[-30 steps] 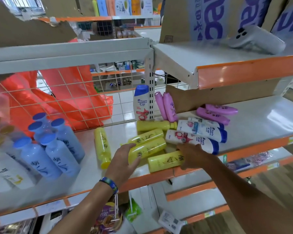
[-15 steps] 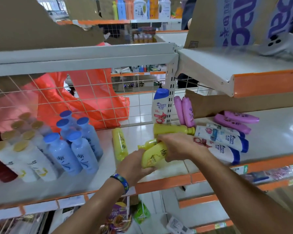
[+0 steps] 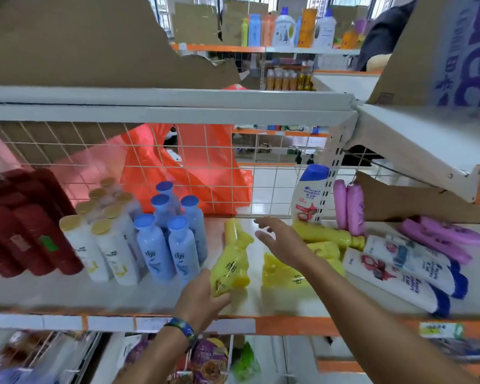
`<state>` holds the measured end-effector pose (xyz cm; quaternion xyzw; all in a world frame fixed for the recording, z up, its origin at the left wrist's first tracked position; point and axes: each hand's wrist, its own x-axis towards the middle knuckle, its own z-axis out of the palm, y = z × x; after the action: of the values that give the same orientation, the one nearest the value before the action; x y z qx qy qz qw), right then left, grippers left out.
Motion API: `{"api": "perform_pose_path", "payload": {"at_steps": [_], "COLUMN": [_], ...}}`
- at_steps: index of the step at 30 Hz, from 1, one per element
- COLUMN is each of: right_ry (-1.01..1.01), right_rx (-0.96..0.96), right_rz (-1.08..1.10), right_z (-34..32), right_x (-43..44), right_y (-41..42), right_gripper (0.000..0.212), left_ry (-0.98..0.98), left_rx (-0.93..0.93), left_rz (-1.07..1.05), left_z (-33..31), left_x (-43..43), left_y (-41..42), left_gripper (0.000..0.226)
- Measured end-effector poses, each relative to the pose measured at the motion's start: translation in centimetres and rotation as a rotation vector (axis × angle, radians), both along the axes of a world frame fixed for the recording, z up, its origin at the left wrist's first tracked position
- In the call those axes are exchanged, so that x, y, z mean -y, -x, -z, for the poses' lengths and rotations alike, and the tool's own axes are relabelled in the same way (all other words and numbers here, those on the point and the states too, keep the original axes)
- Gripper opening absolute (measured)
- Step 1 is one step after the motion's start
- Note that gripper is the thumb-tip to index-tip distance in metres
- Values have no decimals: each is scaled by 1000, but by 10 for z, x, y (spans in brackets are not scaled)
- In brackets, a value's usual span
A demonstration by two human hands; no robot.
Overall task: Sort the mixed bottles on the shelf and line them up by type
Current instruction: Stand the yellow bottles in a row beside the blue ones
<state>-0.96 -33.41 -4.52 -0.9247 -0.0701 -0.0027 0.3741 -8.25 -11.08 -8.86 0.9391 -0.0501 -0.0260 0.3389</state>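
Several yellow bottles lie mixed on the white shelf (image 3: pixel 67 297). My left hand (image 3: pixel 203 296) grips the lower end of one yellow bottle (image 3: pixel 229 268), tilted just right of the upright blue bottles (image 3: pixel 172 239). Above the shelf, my right hand (image 3: pixel 279 239) hovers with fingers spread and holds nothing. Under and beside it lie more yellow bottles (image 3: pixel 287 275), one further back (image 3: pixel 326 234). Another yellow bottle (image 3: pixel 233 231) lies behind the held one.
Upright white bottles with gold caps (image 3: pixel 106 245) and dark red bottles (image 3: pixel 28 225) stand at the left. White shampoo bottles (image 3: pixel 399 270) and purple bottles (image 3: pixel 444 236) lie at the right, one white bottle (image 3: pixel 311 195) and pink ones (image 3: pixel 348 209) upright. Wire mesh backs the shelf.
My left hand has taken a yellow bottle and carried it left toward the blue bottles. My right hand has let go of the bottles and opened. The view has shifted left.
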Motion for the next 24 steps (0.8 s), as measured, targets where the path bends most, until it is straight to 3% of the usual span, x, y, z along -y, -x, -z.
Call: {"api": "perform_pose_path", "payload": {"at_steps": [5, 10, 17, 20, 24], "right_ry": [373, 597, 839, 746, 671], "right_rx": [-23, -23, -78, -47, 4], "right_rz": [-215, -394, -470, -425, -399], "right_z": [30, 42, 40, 60, 63], "right_x": [-28, -55, -54, -54, -50], "right_y": [-18, -34, -40, -44, -42], "right_gripper": [82, 60, 68, 76, 68], "left_ry": [72, 143, 290, 337, 373], "left_rx": [71, 101, 127, 129, 104], "left_rz": [-28, -76, -124, -114, -105], "left_z": [-4, -10, -22, -30, -35], "left_x": [-18, -22, -22, -22, -22], "left_y": [19, 31, 31, 31, 31], "left_gripper": [26, 30, 32, 34, 31]}}
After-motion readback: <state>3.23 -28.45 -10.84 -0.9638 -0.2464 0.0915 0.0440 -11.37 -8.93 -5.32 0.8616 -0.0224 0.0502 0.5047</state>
